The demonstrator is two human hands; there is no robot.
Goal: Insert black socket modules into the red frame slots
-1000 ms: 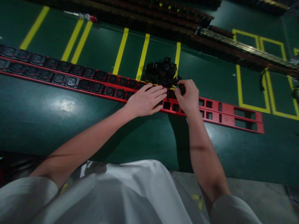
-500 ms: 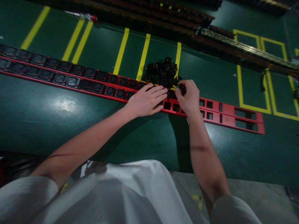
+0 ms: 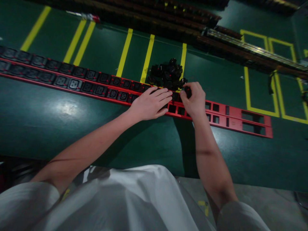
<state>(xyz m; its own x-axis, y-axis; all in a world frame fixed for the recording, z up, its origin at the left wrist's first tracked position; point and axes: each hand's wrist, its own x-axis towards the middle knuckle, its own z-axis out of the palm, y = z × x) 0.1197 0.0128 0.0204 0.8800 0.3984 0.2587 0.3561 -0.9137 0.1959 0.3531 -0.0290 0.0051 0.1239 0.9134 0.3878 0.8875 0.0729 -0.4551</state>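
Note:
Two long red metal strips [image 3: 234, 114] lie side by side across the green table, with rows of square cutouts at their right part. Black power sockets [image 3: 98, 89] fill the cutouts along the left part. My left hand [image 3: 150, 104] rests flat over both strips, fingers stretched out and palm down. Just to its right, my right hand [image 3: 194, 98] is closed, thumb and fingers pinching a black socket [image 3: 187, 92] above the far strip. A loose pile of black sockets [image 3: 168, 73] lies right behind the strips, near both hands.
Yellow tape lines [image 3: 125, 53] mark the green table [image 3: 60, 128]. A screwdriver with a red handle [image 3: 95, 18] lies at the back left. Long dark rails [image 3: 154, 24] run along the back, with a shinier metal strip [image 3: 250, 46] to the right.

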